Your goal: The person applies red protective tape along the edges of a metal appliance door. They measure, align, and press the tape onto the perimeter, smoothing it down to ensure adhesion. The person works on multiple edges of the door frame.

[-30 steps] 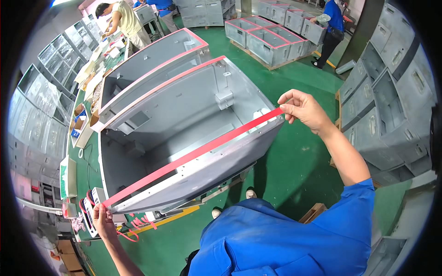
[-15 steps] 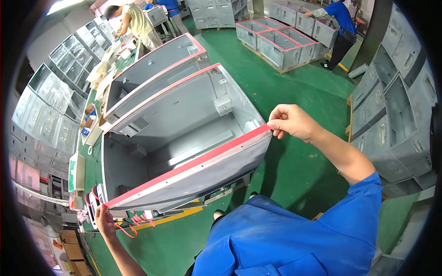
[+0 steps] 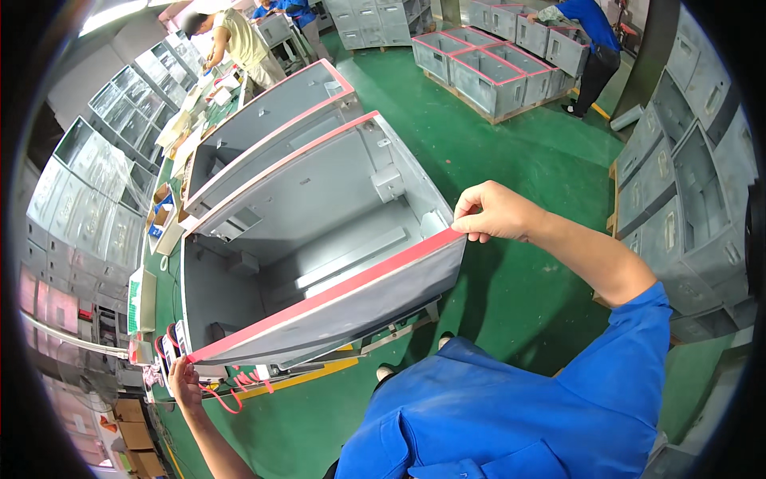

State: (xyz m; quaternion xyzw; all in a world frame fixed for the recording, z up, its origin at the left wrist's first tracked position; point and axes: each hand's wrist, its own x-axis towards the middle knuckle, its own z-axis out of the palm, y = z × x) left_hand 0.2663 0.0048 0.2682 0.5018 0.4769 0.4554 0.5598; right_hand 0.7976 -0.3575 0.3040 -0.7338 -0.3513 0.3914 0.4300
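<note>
A long red tape strip [image 3: 327, 294] runs taut along the near top edge of an open grey metal box [image 3: 315, 191]. My left hand [image 3: 185, 385] pinches its end at the box's near left corner. At the right corner my right hand [image 3: 496, 212] holds the other end between thumb and fingers. The strip lies over the near flange; whether it is stuck down along its length I cannot tell. Pinkish-red strip also lines the box's far edge. Loose curled red strips [image 3: 247, 378] hang below the left corner.
Behind the box stands a second grey box [image 3: 275, 112] with red-lined edges. A green bench [image 3: 165, 279] holding small cartons runs along the left. Stacked grey cabinets [image 3: 678, 199] stand at right. One co-worker [image 3: 589, 48] bends over boxes on a pallet; others work far left.
My right hand has moved slightly left and down with the strip's end. The strip now covers the near flange, whose holes showed before. The view has shifted a little.
</note>
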